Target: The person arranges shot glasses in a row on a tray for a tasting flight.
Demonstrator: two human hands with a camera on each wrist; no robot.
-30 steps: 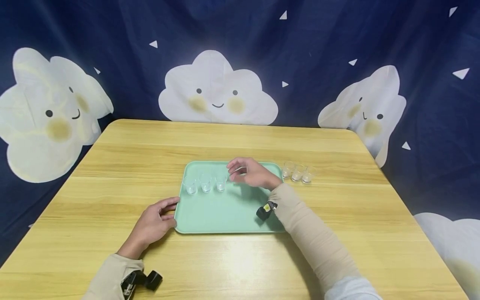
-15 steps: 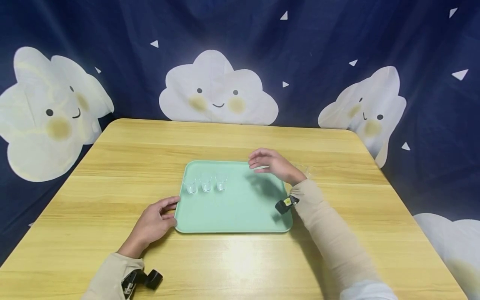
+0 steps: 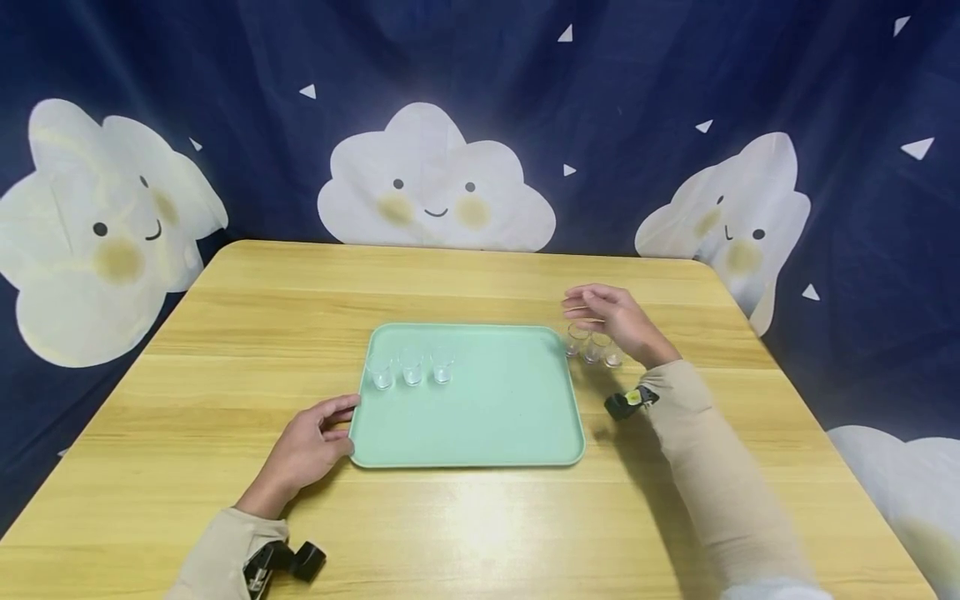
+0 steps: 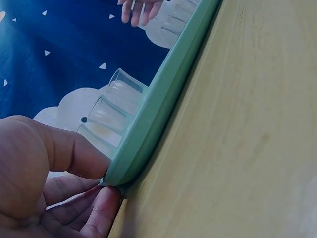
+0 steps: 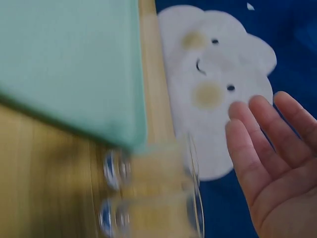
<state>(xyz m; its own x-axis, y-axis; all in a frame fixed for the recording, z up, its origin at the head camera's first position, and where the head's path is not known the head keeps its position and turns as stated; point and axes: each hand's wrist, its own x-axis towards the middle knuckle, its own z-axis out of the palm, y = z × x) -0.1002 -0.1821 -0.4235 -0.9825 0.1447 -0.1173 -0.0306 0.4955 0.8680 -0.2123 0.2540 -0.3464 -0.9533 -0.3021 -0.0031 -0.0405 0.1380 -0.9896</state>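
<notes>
A mint-green tray [image 3: 487, 421] lies on the wooden table. Three small clear shot glasses [image 3: 412, 368] stand upright in a row across its left part. My left hand [image 3: 303, 446] holds the tray's left rim; the left wrist view has its thumb [image 4: 84, 158] against the edge and a finger [image 4: 103, 208] below. Over three more shot glasses [image 3: 592, 350], beside the tray's far right corner, hovers my right hand [image 3: 617, 321], fingers loosely extended and holding nothing. Two of those glasses [image 5: 158, 213] appear in the right wrist view, apart from the hand.
The pale wooden table [image 3: 465, 533] extends around the tray on all sides. Behind it hangs a dark blue curtain [image 3: 247, 58] with white clouds. A black wrist camera [image 3: 306, 561] juts out under the left wrist, and another wrist camera [image 3: 621, 406] under the right.
My right hand has moved rightward from beside the glasses on the tray to above the glasses on the table. The left hand and the tray have stayed in place.
</notes>
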